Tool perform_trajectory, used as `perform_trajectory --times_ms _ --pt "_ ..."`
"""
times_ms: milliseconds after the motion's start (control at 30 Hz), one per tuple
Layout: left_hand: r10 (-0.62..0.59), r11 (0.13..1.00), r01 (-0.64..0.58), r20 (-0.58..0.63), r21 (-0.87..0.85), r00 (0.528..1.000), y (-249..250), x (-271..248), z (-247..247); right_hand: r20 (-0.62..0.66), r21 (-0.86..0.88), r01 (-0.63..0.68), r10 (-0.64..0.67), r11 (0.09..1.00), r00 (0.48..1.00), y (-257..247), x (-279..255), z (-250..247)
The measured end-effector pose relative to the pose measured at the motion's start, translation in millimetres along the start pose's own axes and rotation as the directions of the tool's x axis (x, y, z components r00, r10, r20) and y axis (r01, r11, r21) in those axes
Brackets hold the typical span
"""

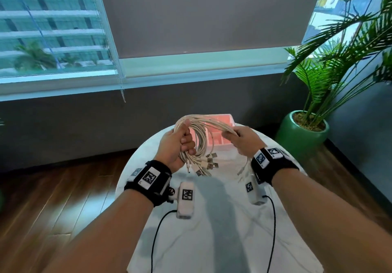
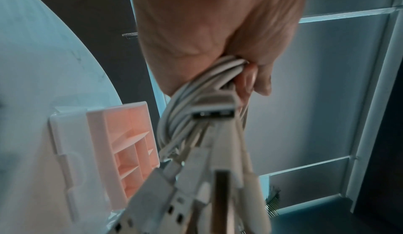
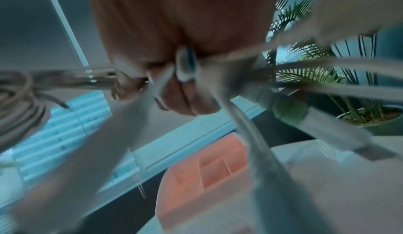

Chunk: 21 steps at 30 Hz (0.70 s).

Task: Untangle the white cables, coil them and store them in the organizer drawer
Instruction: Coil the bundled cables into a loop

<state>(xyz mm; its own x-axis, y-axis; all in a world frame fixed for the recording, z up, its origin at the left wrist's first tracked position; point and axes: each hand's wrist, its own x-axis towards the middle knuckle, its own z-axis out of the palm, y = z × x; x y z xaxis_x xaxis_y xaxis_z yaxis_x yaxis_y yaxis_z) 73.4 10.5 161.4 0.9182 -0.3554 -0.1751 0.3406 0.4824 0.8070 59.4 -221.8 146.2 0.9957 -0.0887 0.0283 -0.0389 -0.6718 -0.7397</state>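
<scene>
Gripping white cables (image 1: 199,132): left hand (image 1: 177,145), right hand (image 1: 244,140).

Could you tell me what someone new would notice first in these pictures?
A bundle of white cables held up over the round white table, the left hand gripping the loops and the right hand pinching strands. Behind them sits the pink drawer; a potted plant stands at right.
</scene>
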Motion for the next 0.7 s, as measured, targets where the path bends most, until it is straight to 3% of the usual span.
perform_trajectory --times_ms 167,300,367,433,533,700 --pt "0.048 0.998 -0.052 -0.106 -0.035 0.993 4.3 2.9 -1.7 0.049 -0.195 0.162 -0.155 0.967 0.987 10.3 -2.0 44.4" --pt "0.059 0.988 -0.075 -0.118 -0.135 0.991 12.9 10.1 2.6 -0.02 -0.349 0.205 -0.226 0.915 0.974 14.8 -3.0 60.0" --pt "0.075 0.983 -0.093 -0.116 -0.157 0.99 15.2 12.6 4.9 -0.075 -0.229 0.193 -0.215 0.954 0.974 12.1 -3.0 66.1" --pt "0.082 0.982 -0.104 -0.136 -0.159 0.987 15.8 13.7 4.9 -0.061 0.098 0.087 -0.082 0.991 0.995 6.5 -1.1 70.4" --pt "0.051 0.978 -0.084 -0.172 -0.191 0.984 13.8 14.4 -0.8 0.096 0.572 -0.143 0.107 0.808 0.99 2.5 -1.8 70.0" --pt "0.03 0.977 -0.067 -0.181 -0.203 0.983 14.2 10.4 -6.7 0.19 0.678 -0.213 0.112 0.704 0.975 7.2 -3.8 42.8"
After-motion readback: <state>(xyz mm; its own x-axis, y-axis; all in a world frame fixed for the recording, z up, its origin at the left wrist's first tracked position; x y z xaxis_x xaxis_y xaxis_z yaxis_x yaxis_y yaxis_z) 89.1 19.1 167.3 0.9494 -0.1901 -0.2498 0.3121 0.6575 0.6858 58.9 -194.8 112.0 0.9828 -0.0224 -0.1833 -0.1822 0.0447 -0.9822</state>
